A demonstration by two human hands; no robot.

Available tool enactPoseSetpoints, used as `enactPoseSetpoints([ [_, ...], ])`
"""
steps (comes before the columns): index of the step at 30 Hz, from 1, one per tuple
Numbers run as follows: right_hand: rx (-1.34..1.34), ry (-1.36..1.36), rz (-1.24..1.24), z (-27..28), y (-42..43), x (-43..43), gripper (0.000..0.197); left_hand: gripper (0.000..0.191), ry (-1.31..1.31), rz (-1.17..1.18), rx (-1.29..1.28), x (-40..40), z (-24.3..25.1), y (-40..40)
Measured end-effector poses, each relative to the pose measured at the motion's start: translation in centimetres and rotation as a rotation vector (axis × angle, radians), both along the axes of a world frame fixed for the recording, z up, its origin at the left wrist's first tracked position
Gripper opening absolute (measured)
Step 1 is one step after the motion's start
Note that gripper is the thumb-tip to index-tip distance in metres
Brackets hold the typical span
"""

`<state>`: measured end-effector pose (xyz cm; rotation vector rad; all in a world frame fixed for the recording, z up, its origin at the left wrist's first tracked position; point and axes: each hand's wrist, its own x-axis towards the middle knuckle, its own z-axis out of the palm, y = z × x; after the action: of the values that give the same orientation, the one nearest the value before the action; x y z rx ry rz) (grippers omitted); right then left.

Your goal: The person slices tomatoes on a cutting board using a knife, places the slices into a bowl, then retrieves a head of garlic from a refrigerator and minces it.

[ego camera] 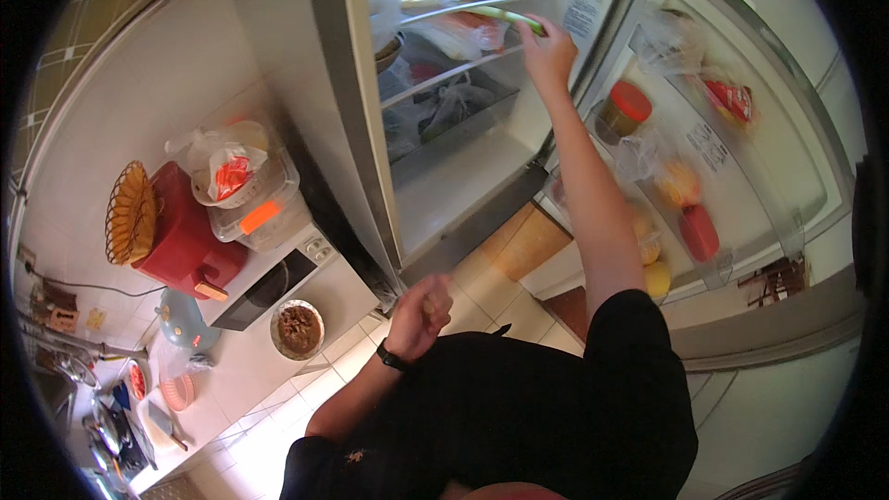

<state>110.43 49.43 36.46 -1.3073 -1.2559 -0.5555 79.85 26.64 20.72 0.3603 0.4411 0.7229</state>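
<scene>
My right hand [550,59] reaches into an open refrigerator [469,170] and grips one end of a long pale-green vegetable stalk [503,14]. The stalk's far end lies just under the upper shelf [479,5]. Below it, plastic bags of food [458,35] rest on the shelf beneath, and a dark bowl [389,52] stands at that shelf's left. My left hand [420,316], with a black watch [391,356] at the wrist, hangs in front of my body by the refrigerator's lower corner. Its fingers are curled and blurred, so whether anything is inside them is unclear.
The refrigerator door [750,153] stands open at the right, its racks holding a red-lidded jar [625,107] and bags. On the left counter [239,378] are a bowl of brown food [298,330], a microwave oven [271,288], a red appliance [184,236] and a cleaver [165,423].
</scene>
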Motion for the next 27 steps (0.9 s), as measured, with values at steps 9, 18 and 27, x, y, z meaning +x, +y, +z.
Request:
enactPoseSetpoints([
  [9, -0.016, 1.146, 0.486, -11.3, -24.8, -4.1, 0.022, 0.037, 0.093, 0.002, 0.495, 5.5, 4.1, 1.8],
  [18, -0.128, 0.525, 0.102, -13.7, -38.9, 1.0, 0.041, 0.025, 0.159, -0.007, 0.295, 9.4, 1.2, -0.3],
  [27, 0.09, 0.692, -0.225, -14.8, -42.2, 19.7, 0.063, 0.035, 0.384, 0.126, 0.35, 5.8, -0.2, -5.7],
])
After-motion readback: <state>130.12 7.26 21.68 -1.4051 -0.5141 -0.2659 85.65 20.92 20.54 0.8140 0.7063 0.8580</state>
